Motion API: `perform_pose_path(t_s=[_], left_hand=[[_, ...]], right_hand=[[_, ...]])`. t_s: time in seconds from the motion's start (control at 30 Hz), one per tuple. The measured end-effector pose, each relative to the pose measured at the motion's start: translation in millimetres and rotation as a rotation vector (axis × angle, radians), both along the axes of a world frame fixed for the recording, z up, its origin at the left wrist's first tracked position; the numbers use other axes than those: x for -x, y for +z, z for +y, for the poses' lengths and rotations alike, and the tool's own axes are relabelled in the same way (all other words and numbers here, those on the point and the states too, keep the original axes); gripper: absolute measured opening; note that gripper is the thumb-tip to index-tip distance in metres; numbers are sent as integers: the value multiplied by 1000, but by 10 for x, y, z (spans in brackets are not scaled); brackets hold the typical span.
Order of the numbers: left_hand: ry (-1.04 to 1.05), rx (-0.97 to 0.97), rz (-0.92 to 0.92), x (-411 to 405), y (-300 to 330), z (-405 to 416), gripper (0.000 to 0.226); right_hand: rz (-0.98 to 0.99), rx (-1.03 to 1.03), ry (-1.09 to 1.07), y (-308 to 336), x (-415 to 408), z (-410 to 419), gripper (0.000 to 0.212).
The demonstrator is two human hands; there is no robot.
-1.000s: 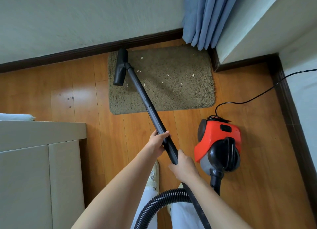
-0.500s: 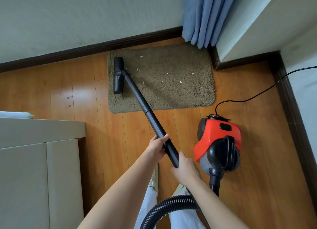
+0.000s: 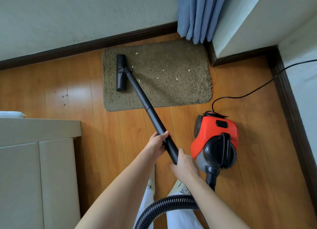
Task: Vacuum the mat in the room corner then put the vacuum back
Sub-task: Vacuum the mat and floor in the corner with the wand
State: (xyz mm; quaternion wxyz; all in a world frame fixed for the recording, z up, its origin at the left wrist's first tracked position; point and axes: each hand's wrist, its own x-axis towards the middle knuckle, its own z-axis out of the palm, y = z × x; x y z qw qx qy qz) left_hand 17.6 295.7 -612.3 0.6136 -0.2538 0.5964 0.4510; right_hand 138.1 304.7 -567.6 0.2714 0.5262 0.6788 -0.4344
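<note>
Both hands on the wand here. The left hand [image 3: 157,145] wraps its grip round the black wand [image 3: 147,106] higher up the tube, fingers curled over the top of it, and the right hand [image 3: 184,163] has its grip closed round the same tube just below, nearer the person's body. Tight hold from both, nothing loose.

The wand runs up and away from the hands to the mat [image 3: 164,84], and the black floor head [image 3: 121,73] sits flat on the mat's left part, lying lengthwise close to the mat's left edge. The mat itself is a brownish shaggy one, tucked against the dark skirting board [image 3: 96,44], with the blue curtain [image 3: 195,14] hanging just past its far right corner. Pale scraps [image 3: 177,78] dot the pile to the right of the floor head, scattered across the middle of the mat.

On the wooden floor [image 3: 56,84] just off the mat's near right corner sits the red vacuum body [image 3: 212,134], black handle on top, close beside the right hand. Its black power cord [image 3: 257,89] trails away to the right of the mat towards the wall. The ribbed black hose [image 3: 164,205] loops from the vacuum's near end round under the right forearm. White trousers and shoes show below the arms.
</note>
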Motion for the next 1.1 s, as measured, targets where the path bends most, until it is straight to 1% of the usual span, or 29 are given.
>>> perform_pose_path(t_s=[0.13, 0.37, 0.67, 0.9, 1.1], left_hand=[[10, 6, 5, -22, -27, 23, 26], [0, -15, -14, -156, -16, 147, 21], [-48, -36, -33, -406, 63, 331, 25], [-67, -38, -17, -366, 72, 362, 31], [-41, -28, 8, -99, 44, 264, 20]], right_hand=[[-12, -10, 1, -21, -28, 18, 22], [-20, -39, -16, 15, -155, 111, 24], [-40, -58, -71, 171, -363, 215, 26], [-37, -77, -63, 181, -327, 232, 27], [-20, -84, -23, 81, -107, 175, 22]])
